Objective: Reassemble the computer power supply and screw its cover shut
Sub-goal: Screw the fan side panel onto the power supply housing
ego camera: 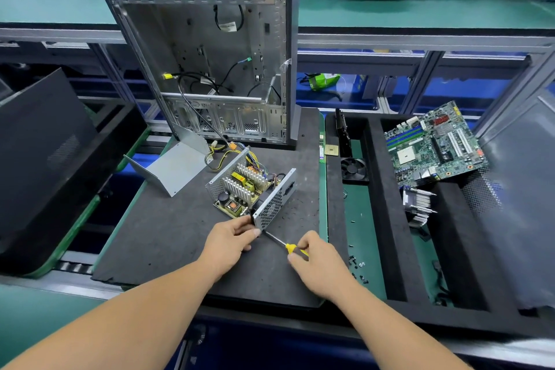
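The open power supply [249, 189] sits on a dark foam mat [180, 234], its circuit board, heat sinks and wire bundle exposed between perforated metal walls. Its bent grey metal cover [172, 168] lies apart to the left on the mat. My left hand [231, 239] grips the near bottom corner of the supply's perforated end plate. My right hand [315, 261] holds a yellow-handled screwdriver [283, 245], whose shaft points up-left with its tip at that same corner beside my left fingers.
An empty computer case [210, 63] stands upright behind the supply. A black tray [378, 204] on the right holds a motherboard [435, 147], a fan [353, 170], a heat sink [417, 204] and several loose screws [357, 264]. A black panel [42, 159] lies at left.
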